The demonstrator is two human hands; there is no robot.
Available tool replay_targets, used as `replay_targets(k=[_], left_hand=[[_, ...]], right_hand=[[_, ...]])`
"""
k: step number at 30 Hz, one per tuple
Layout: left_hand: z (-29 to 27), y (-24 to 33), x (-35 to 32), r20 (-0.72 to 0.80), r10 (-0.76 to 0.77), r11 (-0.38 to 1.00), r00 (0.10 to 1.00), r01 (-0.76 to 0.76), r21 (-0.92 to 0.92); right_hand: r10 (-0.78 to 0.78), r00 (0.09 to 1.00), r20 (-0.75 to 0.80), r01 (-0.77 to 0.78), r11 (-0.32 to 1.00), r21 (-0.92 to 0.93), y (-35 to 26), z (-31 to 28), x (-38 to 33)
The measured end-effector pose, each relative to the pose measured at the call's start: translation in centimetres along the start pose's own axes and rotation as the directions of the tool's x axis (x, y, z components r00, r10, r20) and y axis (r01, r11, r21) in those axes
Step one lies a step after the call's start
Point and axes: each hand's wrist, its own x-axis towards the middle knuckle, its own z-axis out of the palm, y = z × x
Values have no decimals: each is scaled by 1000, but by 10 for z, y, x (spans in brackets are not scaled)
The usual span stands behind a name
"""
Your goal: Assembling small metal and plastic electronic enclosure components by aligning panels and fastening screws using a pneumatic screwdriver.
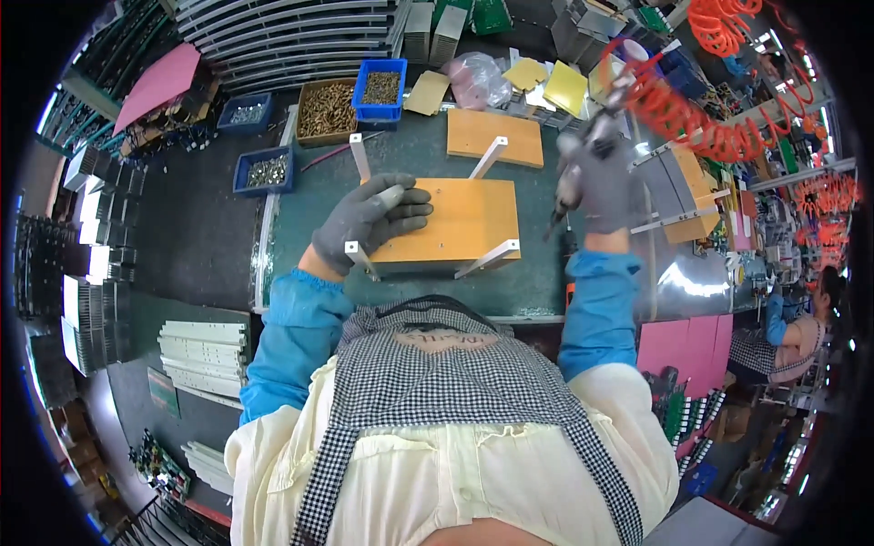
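A box with an orange-brown top panel (464, 214) lies on the green work table, with white legs (489, 156) standing up from its corners. My left hand (375, 218), in a grey glove, rests on the left part of this panel with its fingers stretched out, between two of the legs. My right hand (604, 182), also gloved and smeared by motion, is raised to the right of the box. It grips a dark pneumatic screwdriver (569, 177), whose bit points downward, apart from the box. A red coiled air hose (669, 105) runs close above that hand.
Behind the box lies another orange-brown panel (494, 136). Bins of small metal parts stand at the back left: a blue one (381, 114), a brown one (303, 141) and another blue one (287, 182). A similar legged box (678, 191) is at the right. Further right sits another person (801, 341).
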Motion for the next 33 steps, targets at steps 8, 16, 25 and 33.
replay_targets(k=[8, 16, 25, 33], left_hand=[[-63, 21, -23, -57, 156, 987, 986, -158, -29], [-147, -40, -4, -373, -392, 918, 841, 386, -94], [-104, -20, 31, 22, -504, 776, 863, 441, 451], [-90, -18, 46, 283, -362, 580, 888, -23, 814]], right_hand=[[352, 934, -59, -305, 700, -645, 185, -24, -57], [308, 948, 77, -219, 811, -543, 102, -16, -49], [406, 316, 858, -939, 264, 221, 155, 42, -58], [384, 550, 741, -820, 416, 393, 115, 48, -27]])
